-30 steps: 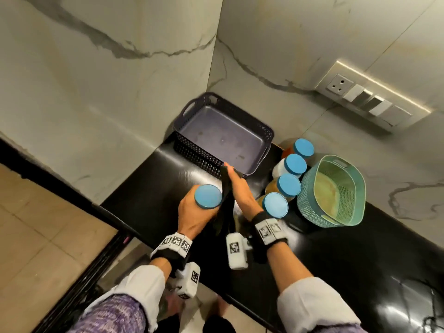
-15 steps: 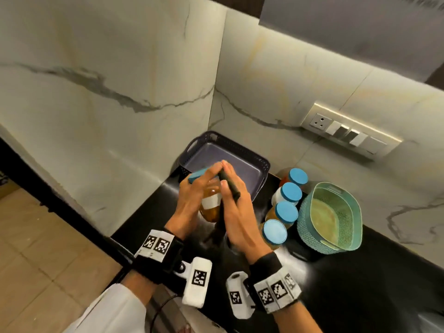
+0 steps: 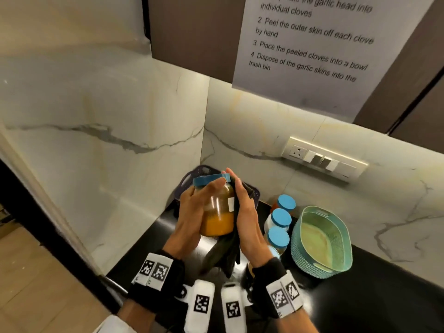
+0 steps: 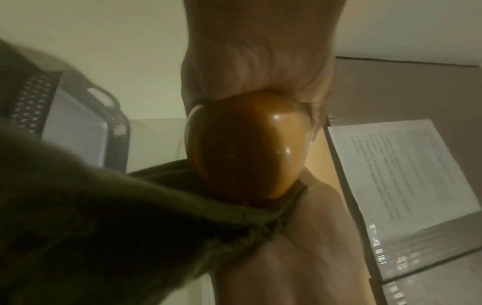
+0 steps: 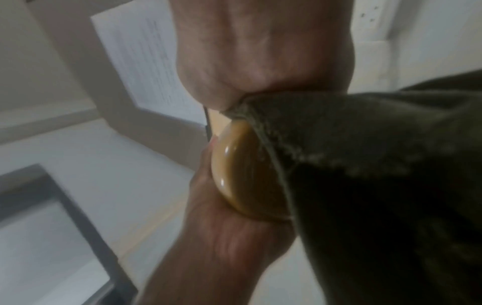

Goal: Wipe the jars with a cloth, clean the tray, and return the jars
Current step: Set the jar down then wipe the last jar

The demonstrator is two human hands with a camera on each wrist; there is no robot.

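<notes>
Jar (image 3: 217,207) is up off the worktop (image 3: 374,292), held at centre of the head view in front of the dark tray (image 3: 189,179) at 12 o'clock. Left hand (image 3: 189,212) wraps the jar body, fingers curled round it, one fingertip up at the blue lid (image 3: 206,180). Right hand (image 3: 247,219) has fingers fairly straight, pressing the dark cloth (image 3: 230,251) flat against the jar's side at 3 o'clock; the cloth's tail hangs down toward 6. Left wrist view shows the jar base (image 4: 245,144) sandwiched between palm and cloth (image 4: 130,227); right wrist view shows the same, cloth (image 5: 378,165) over one flank of the jar (image 5: 240,169).

Handling, my read: clear, hard, glossy walls, likely glass or stiff plastic, so slippery and breakable if dropped. About half full of orange stuff, so moderate weight, bottom-heavy. Best hold is round the mid-body or the base, not by the lid alone, since it could be loose. Cloth is soft and limp, needs palm pressure to wipe.

Four more blue-lidded jars (image 3: 280,218) stand in a row at 3 o'clock, just beside a teal basket (image 3: 322,270). The tray looks empty of jars, apparently not yet wiped.
</notes>
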